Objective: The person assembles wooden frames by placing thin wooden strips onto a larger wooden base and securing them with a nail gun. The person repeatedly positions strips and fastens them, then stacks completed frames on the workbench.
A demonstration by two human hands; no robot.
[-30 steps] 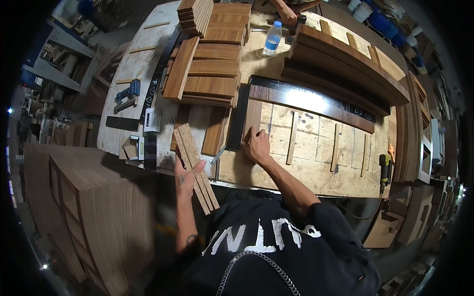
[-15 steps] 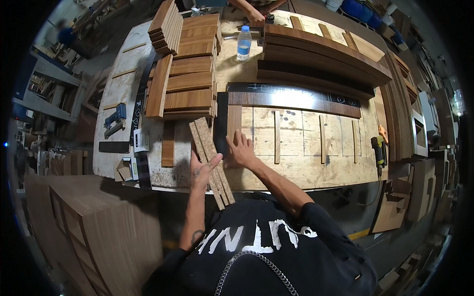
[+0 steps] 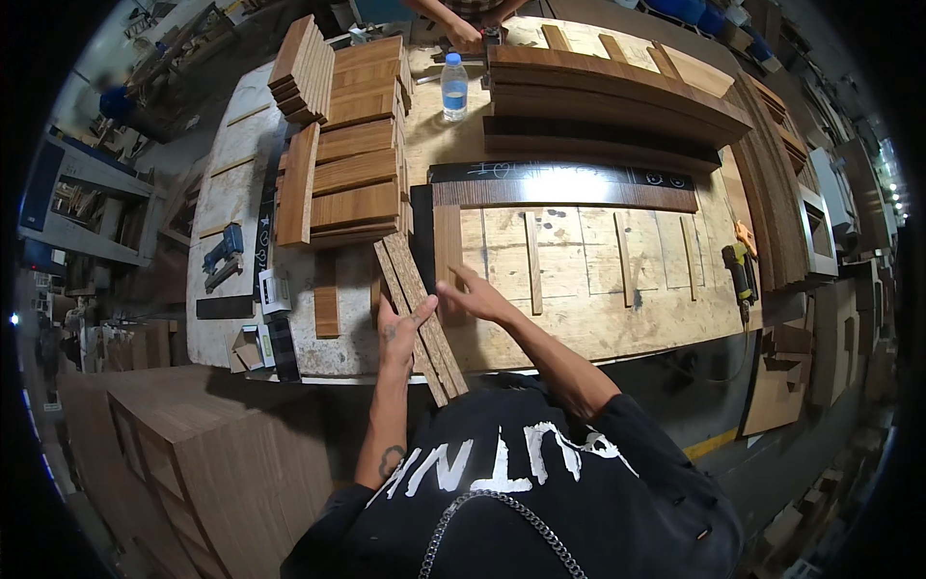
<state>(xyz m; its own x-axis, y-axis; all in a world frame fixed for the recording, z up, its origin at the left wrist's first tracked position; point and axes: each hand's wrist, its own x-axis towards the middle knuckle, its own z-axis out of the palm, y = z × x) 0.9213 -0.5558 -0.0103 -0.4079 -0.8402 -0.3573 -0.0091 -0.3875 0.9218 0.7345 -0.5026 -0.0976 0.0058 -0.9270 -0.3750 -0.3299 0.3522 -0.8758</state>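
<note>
My left hand (image 3: 405, 326) grips a pair of narrow boards (image 3: 442, 362) on edge, their raw chipboard edges facing up and grooved lengthwise. They slant from the stacked boards toward my body. My right hand (image 3: 477, 297) is just right of them, its fingers apart and nothing in it. It hovers over the lower end of a flat brown wooden strip (image 3: 448, 232) on the table; whether a fingertip touches the boards I cannot tell. A dark strip (image 3: 422, 236) lies between the two. Joining the brown strip's far end is a long dark-brown board (image 3: 569, 193).
Stacked brown boards (image 3: 357, 140) stand at the left. Ahead are a water bottle (image 3: 454, 89) and long panels (image 3: 617, 96). Thin slats (image 3: 622, 259) lie on the worktable (image 3: 579, 333). A nail gun (image 3: 224, 256) lies left, a drill (image 3: 739, 275) right. Another person's hand (image 3: 465, 39) works opposite.
My right hand has lifted from the brown strip and its fingers have drawn in toward the held boards. My left hand keeps its grip. The whole view has shifted slightly.
</note>
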